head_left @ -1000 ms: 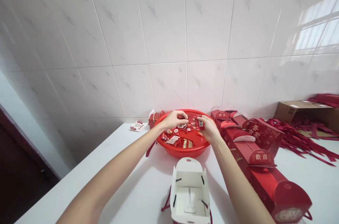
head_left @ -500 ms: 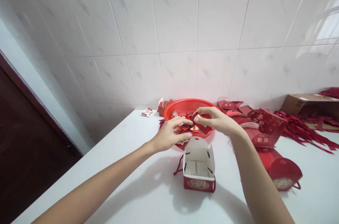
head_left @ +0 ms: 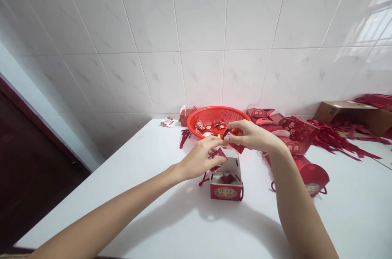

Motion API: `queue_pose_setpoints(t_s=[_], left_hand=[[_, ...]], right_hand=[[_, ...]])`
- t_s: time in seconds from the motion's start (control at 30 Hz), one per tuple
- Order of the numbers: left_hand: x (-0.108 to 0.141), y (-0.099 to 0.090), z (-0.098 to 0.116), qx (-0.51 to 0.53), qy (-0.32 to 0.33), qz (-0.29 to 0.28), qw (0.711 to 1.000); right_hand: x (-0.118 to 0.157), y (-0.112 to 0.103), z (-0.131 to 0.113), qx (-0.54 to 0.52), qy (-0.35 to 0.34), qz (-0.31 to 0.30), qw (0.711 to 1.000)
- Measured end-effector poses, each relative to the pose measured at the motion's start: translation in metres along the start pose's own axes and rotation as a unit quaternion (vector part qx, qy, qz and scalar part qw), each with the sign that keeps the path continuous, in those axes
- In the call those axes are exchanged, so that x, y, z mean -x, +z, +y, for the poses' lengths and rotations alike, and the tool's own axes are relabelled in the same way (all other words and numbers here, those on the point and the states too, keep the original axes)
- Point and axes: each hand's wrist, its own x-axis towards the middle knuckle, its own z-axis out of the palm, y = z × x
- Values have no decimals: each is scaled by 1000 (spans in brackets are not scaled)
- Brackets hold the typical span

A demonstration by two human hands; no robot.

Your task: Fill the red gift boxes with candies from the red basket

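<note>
My left hand (head_left: 200, 157) is closed on a red wrapped candy packet (head_left: 218, 161), held over the back left of a small open gift box (head_left: 226, 193). The box is red outside and white inside, with a dark red cord at each side. A dark red wrapped piece (head_left: 227, 178) shows inside it, slightly blurred. My right hand (head_left: 255, 136) pinches another red packet with a white label (head_left: 233, 138), between the box and the red plastic basket (head_left: 191, 122). Several wrapped candies (head_left: 218, 124) lie in the basket.
Red folded gift boxes (head_left: 301, 138) are heaped on the right, one lying nearer (head_left: 312, 173). Dark red ribbons (head_left: 333, 138) and a cardboard box (head_left: 324, 111) are beyond them. A printed card (head_left: 168, 121) lies at the back left of the white table (head_left: 153, 218), against the tiled wall.
My left hand has come from the basket's edge to over the gift box with a red packet. A dark red piece now shows inside the box. My right hand still holds its packet.
</note>
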Motion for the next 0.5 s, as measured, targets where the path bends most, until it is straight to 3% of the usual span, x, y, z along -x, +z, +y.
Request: queue_pose_setpoints(t_s=[0.3, 0.5], left_hand=[[6, -3, -2, -38, 15, 6, 999], [22, -10, -9, -82, -17, 2, 996]], right_hand=[[-1, 4, 2, 23, -21, -7, 999], [-6, 12, 2, 37, -27, -39, 998]])
